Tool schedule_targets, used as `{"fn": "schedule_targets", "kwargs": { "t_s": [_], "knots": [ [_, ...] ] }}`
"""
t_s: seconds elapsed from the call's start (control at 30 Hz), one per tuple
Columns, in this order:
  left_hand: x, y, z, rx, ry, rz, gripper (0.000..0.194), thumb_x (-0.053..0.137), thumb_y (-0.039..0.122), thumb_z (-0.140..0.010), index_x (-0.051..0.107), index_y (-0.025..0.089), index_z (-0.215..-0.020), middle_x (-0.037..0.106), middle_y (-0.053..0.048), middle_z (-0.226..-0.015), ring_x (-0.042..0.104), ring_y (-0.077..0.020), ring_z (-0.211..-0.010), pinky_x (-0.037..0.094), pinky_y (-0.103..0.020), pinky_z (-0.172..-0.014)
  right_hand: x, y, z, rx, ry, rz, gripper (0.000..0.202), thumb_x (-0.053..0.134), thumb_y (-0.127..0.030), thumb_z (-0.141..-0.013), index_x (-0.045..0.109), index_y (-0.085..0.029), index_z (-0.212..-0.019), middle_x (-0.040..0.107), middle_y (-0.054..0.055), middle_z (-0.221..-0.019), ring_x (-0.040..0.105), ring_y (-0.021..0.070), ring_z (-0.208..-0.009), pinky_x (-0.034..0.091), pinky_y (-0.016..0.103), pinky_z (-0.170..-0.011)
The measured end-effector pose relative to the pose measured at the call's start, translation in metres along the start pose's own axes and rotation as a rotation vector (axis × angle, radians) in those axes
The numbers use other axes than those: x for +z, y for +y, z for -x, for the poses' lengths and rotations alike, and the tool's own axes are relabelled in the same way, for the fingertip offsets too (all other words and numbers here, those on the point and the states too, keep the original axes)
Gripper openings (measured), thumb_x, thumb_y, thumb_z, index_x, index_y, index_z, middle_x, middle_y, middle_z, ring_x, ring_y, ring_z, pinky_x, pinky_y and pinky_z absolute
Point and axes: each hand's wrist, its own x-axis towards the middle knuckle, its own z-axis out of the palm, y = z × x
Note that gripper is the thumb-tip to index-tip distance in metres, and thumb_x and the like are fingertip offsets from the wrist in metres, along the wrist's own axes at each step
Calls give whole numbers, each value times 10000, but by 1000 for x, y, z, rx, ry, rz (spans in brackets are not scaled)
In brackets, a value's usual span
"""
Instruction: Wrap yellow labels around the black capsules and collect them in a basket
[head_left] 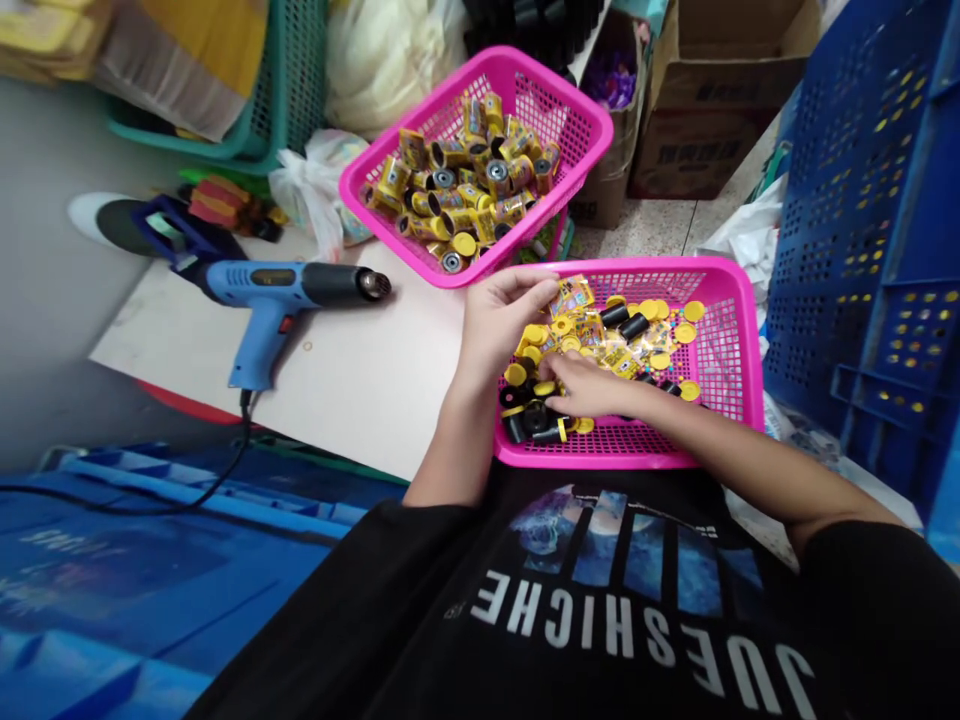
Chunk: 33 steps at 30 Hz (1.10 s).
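Observation:
My left hand (pixel 504 315) is over the left rim of the near pink basket (pixel 750 365). Between its thumb and fingers is a yellow printed wrapper (pixel 574 295). My right hand (pixel 589 385) reaches into the same basket from the right, its thumb and finger closed around a small yellow cap (pixel 544 388). Black cylinders (pixel 525 425) with yellow ends lie just below those fingertips. Around both hands are loose yellow caps (pixel 684 332), more printed wrappers and black tubes (pixel 634 327).
Behind stands another pink basket (pixel 352 195) with many yellow-wrapped cylinders (pixel 487 170). A blue heat gun (pixel 262 300) rests on the white tabletop (pixel 367 380), its black cord (pixel 225 480) trailing left. Blue crates (pixel 862 220) rise at right; cardboard boxes (pixel 686 150) stand behind.

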Motion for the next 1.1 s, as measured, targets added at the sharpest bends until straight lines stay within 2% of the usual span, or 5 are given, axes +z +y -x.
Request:
{"fn": "schedule_targets", "kwargs": {
  "t_s": [0.17,0.3,0.4,0.6,1.1],
  "knots": [
    [-6,-9,2,-129,-7,96,341,902,462,-667,812,203,-871,761,-25,-826,679,-120,-668,574,-222,-583,-36,6,29,-85,153,-122,330,663,-142,-757,654,-184,-1084,653,94,-1064,619,253,-982,511,447,-922],
    [-6,-7,5,-157,-31,94,305,896,445,-686,826,220,-881,760,-17,-807,664,-103,-657,556,-199,-578,-74,17,62,42,524,-674,315,765,-357,-795,621,-228,-1044,649,20,-887,634,165,-725,547,335,-676],
    [-1,-3,7,-183,-58,78,334,903,461,-668,825,210,-875,772,-29,-832,668,-116,-682,568,-213,-593,-90,19,69,-13,685,-960,434,830,-498,-754,616,-243,-1033,669,2,-858,669,149,-708,577,307,-661],
    [12,4,10,-201,-98,68,377,885,515,-679,819,197,-872,772,-38,-857,675,-134,-734,585,-226,-610,-88,20,62,-2,638,-961,451,889,-501,-685,637,-220,-930,695,0,-829,686,140,-725,590,285,-665],
    [23,0,9,-223,-90,42,435,837,590,-720,789,197,-900,757,-36,-883,681,-126,-717,602,-224,-594,-76,21,61,70,708,-805,425,827,-518,-749,615,-216,-960,628,-14,-778,614,135,-698,514,312,-657]
  ]
}}
